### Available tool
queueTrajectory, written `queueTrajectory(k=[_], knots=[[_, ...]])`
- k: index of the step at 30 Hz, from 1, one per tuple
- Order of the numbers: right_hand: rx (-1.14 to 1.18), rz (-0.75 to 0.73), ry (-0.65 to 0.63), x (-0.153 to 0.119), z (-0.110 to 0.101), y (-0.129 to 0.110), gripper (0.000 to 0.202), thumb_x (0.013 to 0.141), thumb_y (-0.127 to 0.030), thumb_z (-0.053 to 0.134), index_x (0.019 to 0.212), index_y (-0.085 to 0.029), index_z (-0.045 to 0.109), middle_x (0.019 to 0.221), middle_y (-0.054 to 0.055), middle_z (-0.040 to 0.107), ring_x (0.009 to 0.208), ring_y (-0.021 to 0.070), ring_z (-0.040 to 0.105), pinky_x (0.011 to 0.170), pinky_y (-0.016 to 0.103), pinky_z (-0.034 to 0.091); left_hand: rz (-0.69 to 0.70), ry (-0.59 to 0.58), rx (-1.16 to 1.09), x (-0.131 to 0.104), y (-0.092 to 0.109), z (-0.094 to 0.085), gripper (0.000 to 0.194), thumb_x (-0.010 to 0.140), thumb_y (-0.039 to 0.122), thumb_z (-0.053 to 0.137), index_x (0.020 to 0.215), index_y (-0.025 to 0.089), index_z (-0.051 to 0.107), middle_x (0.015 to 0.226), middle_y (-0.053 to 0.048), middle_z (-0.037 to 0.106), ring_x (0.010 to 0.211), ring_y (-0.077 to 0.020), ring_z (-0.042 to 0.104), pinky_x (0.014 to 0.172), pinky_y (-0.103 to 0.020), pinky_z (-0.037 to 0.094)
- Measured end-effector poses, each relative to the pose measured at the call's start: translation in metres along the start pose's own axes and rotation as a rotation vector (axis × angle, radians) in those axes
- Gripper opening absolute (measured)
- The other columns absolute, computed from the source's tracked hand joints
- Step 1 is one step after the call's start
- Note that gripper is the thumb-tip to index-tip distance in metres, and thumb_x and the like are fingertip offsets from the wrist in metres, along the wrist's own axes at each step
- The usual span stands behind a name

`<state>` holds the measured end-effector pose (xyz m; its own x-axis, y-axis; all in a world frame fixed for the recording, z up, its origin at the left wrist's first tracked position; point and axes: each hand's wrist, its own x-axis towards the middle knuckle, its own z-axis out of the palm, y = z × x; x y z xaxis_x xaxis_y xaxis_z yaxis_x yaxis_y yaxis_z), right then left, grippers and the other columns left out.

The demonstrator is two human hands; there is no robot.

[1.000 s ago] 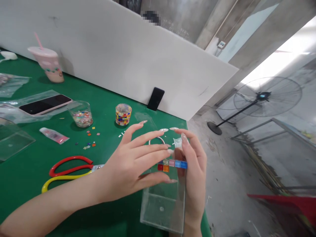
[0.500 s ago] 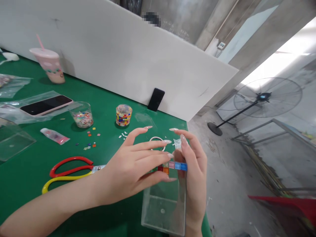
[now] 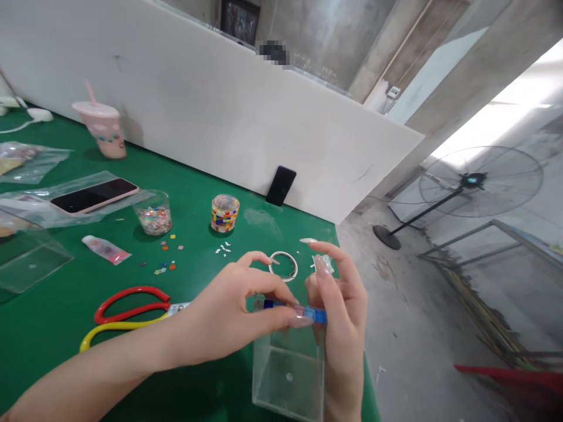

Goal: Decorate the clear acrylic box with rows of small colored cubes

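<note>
A clear plastic box (image 3: 288,378) is tilted over the table's front edge, with small colored mosaic tiles (image 3: 317,315) in a row along its upper rim. My left hand (image 3: 246,302) reaches across from the left, thumb and fingers closed on the tile row. On the right side, my right hand (image 3: 341,299) grips the box; a small crumpled clear-and-white piece (image 3: 324,264) shows beside its thumb and index finger. Just beyond the box lies a white ring (image 3: 295,266). Scissors (image 3: 132,290) with red and yellow handles rest partly behind my left forearm.
On the green table (image 3: 193,258) are a tile-covered round jar (image 3: 224,214), a cup of sequins (image 3: 156,220), a tube (image 3: 106,250), a phone (image 3: 94,195), and a pink tumbler (image 3: 103,129). Another phone (image 3: 280,186) leans on the white panel (image 3: 211,105). A fan (image 3: 472,180) stands right.
My left fingers, spread over the tiles before, have closed onto the row at the box rim. My right hand still grips the box. The view has shifted slightly.
</note>
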<state>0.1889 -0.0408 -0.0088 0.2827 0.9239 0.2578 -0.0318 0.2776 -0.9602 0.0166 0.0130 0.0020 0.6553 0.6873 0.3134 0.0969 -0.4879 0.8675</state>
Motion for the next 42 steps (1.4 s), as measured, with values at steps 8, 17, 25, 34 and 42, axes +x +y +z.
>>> queueTrajectory(k=[8, 17, 25, 34, 42], knots=[[0.022, 0.014, 0.017, 0.002, 0.005, -0.001, 0.019, 0.108, -0.046, 0.07, 0.118, -0.032, 0.078, 0.054, -0.012, 0.028, 0.048, 0.0092, 0.019, 0.046, 0.024, 0.015, -0.093, -0.167, -0.174, 0.004, -0.002, -0.009, 0.038, 0.108, 0.044, 0.064, 0.078, 0.022, 0.075, 0.073, 0.008, 0.077, 0.066, -0.0108, 0.061, 0.135, -0.039, 0.028], [-0.002, 0.199, 0.029, 0.005, 0.004, -0.002, 0.034, 0.103, -0.059, 0.073, 0.117, -0.029, 0.078, 0.053, -0.012, 0.031, 0.043, 0.0083, 0.026, 0.043, 0.026, 0.02, -0.201, -0.245, -0.267, 0.009, -0.006, -0.017, 0.054, 0.114, 0.047, 0.048, 0.087, 0.017, 0.083, 0.093, -0.004, 0.084, 0.089, -0.0212, 0.072, 0.086, -0.031, 0.053], [0.031, 0.293, 0.024, 0.004, 0.005, -0.007, 0.03, 0.104, -0.059, 0.073, 0.119, -0.034, 0.076, 0.055, -0.011, 0.03, 0.045, 0.0089, 0.027, 0.05, 0.03, 0.016, -0.243, -0.317, -0.241, 0.011, -0.006, -0.018, 0.051, 0.11, 0.042, 0.051, 0.083, 0.015, 0.084, 0.091, -0.006, 0.084, 0.087, -0.0212, 0.074, 0.081, -0.03, 0.051], [0.028, 0.257, 0.043, 0.004, 0.008, -0.006, 0.027, 0.105, -0.053, 0.072, 0.119, -0.031, 0.077, 0.055, -0.012, 0.029, 0.045, 0.0099, 0.027, 0.053, 0.032, 0.016, -0.207, -0.293, -0.202, 0.012, -0.004, -0.018, 0.047, 0.11, 0.037, 0.053, 0.081, 0.017, 0.084, 0.087, -0.003, 0.084, 0.084, -0.0187, 0.073, 0.078, -0.028, 0.051], [0.006, 0.251, 0.018, 0.004, 0.002, -0.002, 0.029, 0.105, -0.057, 0.072, 0.122, -0.034, 0.077, 0.056, -0.012, 0.029, 0.044, 0.0085, 0.026, 0.047, 0.028, 0.021, -0.159, -0.267, -0.157, 0.01, -0.006, -0.017, 0.048, 0.111, 0.037, 0.055, 0.081, 0.018, 0.086, 0.082, -0.003, 0.083, 0.084, -0.0187, 0.071, 0.08, -0.027, 0.052]])
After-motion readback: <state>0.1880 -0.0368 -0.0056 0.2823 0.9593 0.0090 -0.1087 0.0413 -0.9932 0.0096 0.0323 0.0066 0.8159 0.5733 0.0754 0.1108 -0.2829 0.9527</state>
